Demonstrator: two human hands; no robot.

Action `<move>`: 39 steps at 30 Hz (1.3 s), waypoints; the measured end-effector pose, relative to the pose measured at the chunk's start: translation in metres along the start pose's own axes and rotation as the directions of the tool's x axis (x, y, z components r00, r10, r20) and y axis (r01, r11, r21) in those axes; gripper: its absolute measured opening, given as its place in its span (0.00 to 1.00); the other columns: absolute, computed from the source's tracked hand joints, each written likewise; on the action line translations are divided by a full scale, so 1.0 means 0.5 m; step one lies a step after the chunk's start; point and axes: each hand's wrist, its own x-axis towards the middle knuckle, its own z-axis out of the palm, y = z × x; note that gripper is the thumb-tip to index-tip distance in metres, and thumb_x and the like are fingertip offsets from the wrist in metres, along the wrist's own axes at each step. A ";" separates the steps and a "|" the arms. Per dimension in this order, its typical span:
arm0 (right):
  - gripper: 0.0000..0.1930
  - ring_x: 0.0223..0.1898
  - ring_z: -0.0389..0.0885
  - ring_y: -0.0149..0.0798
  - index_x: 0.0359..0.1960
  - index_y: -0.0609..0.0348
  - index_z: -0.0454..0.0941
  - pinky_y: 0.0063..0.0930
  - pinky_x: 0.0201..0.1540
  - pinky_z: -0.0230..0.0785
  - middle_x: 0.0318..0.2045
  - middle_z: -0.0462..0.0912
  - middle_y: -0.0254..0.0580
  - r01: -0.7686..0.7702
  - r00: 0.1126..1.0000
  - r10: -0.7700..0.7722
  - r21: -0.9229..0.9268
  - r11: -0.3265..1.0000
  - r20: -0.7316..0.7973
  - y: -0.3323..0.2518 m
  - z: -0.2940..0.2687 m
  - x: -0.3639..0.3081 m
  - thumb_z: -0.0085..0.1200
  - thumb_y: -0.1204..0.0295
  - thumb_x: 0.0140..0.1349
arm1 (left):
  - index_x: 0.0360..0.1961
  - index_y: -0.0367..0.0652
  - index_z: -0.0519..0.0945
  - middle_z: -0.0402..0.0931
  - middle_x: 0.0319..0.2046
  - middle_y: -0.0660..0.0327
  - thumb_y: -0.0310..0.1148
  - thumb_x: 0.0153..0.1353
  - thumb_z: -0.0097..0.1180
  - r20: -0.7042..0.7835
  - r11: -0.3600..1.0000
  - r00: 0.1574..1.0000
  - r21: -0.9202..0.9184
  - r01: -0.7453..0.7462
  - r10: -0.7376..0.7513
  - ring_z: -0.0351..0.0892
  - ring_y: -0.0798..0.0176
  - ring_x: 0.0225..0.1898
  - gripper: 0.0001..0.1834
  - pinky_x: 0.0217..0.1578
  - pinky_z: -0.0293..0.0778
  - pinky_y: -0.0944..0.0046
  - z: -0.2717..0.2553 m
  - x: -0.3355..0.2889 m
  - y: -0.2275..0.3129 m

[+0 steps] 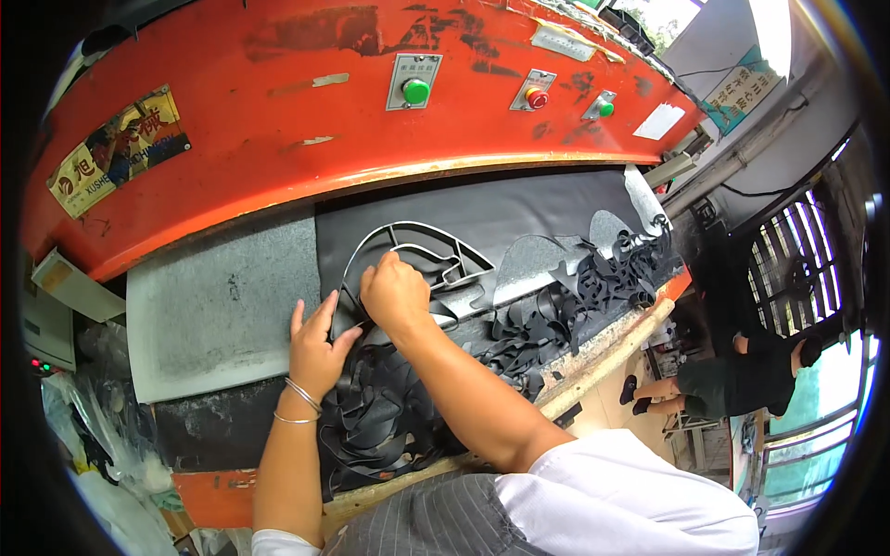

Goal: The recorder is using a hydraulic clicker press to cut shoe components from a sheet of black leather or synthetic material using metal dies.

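Note:
A metal cutting die (457, 250) with a curved, thin-walled outline lies on a black sheet (556, 206). My right hand (397, 292) is closed on the die's inner wall near its middle. At the die's lower left end, my left hand (317, 345) rests with fingers spread, its fingertips by the outer wall and the sheet's near left edge. Two thin bangles (301, 400) circle my left wrist. Cut-out gaps along the sheet's near edge show the grey board below. Part of the die is hidden behind my right hand.
Black offcuts (533, 324) heap along the near edge and below my wrists. The worn grey board (222, 306) extends left. A red press beam (278, 120) spans the far side, with a green button (415, 91) and a red one (537, 97). A person (742, 380) is at far right.

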 end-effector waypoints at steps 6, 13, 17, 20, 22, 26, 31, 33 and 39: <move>0.13 0.29 0.84 0.59 0.30 0.69 0.73 0.48 0.35 0.77 0.24 0.83 0.59 0.029 0.996 -0.028 0.014 0.999 -0.080 0.002 0.020 0.014 0.51 0.67 0.60 | 0.61 0.35 0.70 0.74 0.56 0.45 0.42 0.60 0.59 0.095 1.000 0.995 0.006 0.029 -0.030 0.71 0.51 0.61 0.32 0.69 0.42 0.45 -0.011 0.029 -0.029; 0.16 0.33 0.83 0.61 0.34 0.69 0.75 0.49 0.39 0.76 0.28 0.83 0.60 -0.001 0.998 -0.002 0.040 0.999 0.070 0.032 0.006 0.049 0.53 0.63 0.60 | 0.61 0.36 0.70 0.73 0.58 0.46 0.42 0.61 0.59 0.111 0.996 0.993 0.082 0.021 -0.030 0.66 0.51 0.64 0.31 0.69 0.43 0.45 -0.006 0.049 -0.021; 0.25 0.49 0.79 0.55 0.51 0.63 0.75 0.44 0.50 0.70 0.43 0.82 0.54 0.379 0.924 -0.363 0.186 0.906 -0.116 0.154 -0.076 0.046 0.63 0.59 0.56 | 0.58 0.34 0.73 0.75 0.55 0.47 0.39 0.61 0.59 -0.057 0.977 0.980 0.084 0.195 -0.191 0.67 0.48 0.64 0.27 0.68 0.48 0.44 0.001 -0.012 0.000; 0.41 0.58 0.72 0.52 0.61 0.62 0.67 0.45 0.61 0.60 0.53 0.78 0.50 0.363 0.930 -0.356 0.069 0.929 -0.095 0.309 -0.157 0.054 0.69 0.56 0.49 | 0.57 0.33 0.74 0.77 0.53 0.48 0.37 0.62 0.58 -0.143 0.968 0.975 0.159 0.192 -0.170 0.68 0.47 0.63 0.25 0.67 0.50 0.44 0.022 -0.062 0.005; 0.48 0.61 0.70 0.51 0.66 0.62 0.62 0.45 0.65 0.56 0.58 0.75 0.48 0.315 0.935 -0.329 0.123 0.941 0.130 0.378 -0.178 0.059 0.71 0.53 0.44 | 0.55 0.34 0.76 0.77 0.52 0.48 0.34 0.63 0.57 -0.183 0.961 0.971 0.203 0.189 -0.153 0.70 0.47 0.61 0.21 0.66 0.53 0.44 0.035 -0.063 0.015; 0.38 0.63 0.68 0.52 0.61 0.55 0.71 0.46 0.67 0.52 0.60 0.74 0.47 0.405 0.908 -0.409 0.061 0.912 0.089 0.403 -0.147 0.063 0.69 0.57 0.47 | 0.47 0.34 0.81 0.79 0.50 0.47 0.31 0.61 0.58 -0.291 0.941 0.946 0.255 0.220 -0.143 0.74 0.50 0.59 0.15 0.65 0.55 0.45 0.053 -0.057 0.020; 0.31 0.59 0.73 0.48 0.56 0.53 0.76 0.44 0.66 0.53 0.57 0.77 0.47 0.456 0.884 -0.465 0.125 0.881 0.056 0.420 -0.133 0.077 0.68 0.59 0.50 | 0.36 0.33 0.85 0.84 0.39 0.49 0.28 0.57 0.64 -0.436 0.954 0.888 0.171 0.245 -0.150 0.83 0.55 0.47 0.09 0.64 0.60 0.47 0.064 -0.054 0.025; 0.30 0.57 0.74 0.45 0.55 0.55 0.77 0.43 0.65 0.54 0.54 0.79 0.46 0.506 0.859 -0.512 0.111 0.855 0.024 0.426 -0.132 0.077 0.68 0.59 0.49 | 0.36 0.33 0.85 0.84 0.38 0.50 0.27 0.56 0.64 -0.443 0.955 0.885 0.173 0.239 -0.142 0.83 0.55 0.46 0.08 0.63 0.60 0.47 0.066 -0.056 0.027; 0.29 0.54 0.77 0.43 0.53 0.57 0.78 0.44 0.63 0.56 0.52 0.81 0.43 0.550 0.834 -0.551 0.079 0.831 -0.019 0.428 -0.139 0.071 0.68 0.60 0.48 | 0.35 0.32 0.84 0.85 0.37 0.50 0.25 0.57 0.64 -0.485 0.954 0.864 0.173 0.246 -0.135 0.84 0.56 0.45 0.07 0.63 0.61 0.47 0.071 -0.057 0.032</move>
